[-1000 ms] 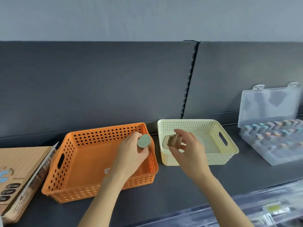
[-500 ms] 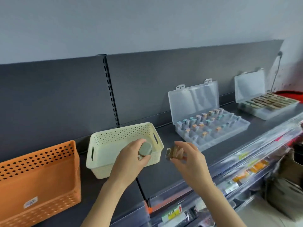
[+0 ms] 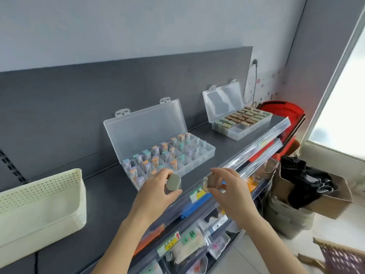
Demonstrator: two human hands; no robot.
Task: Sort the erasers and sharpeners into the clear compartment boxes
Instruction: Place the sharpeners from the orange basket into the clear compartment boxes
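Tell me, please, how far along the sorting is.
Done: the near box and far box are mostly filled. In hand: the left hand holds a green piece, the right hand pinches a brown piece. Left: placing both; each box shows some empty compartments.

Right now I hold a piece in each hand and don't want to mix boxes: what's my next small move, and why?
Probably carry both hands right, toward the far clear box. The grey-green piece in the left hand and the brown piece in the right hand look like its green and brown contents; the near clear box holds pastel-capped items.
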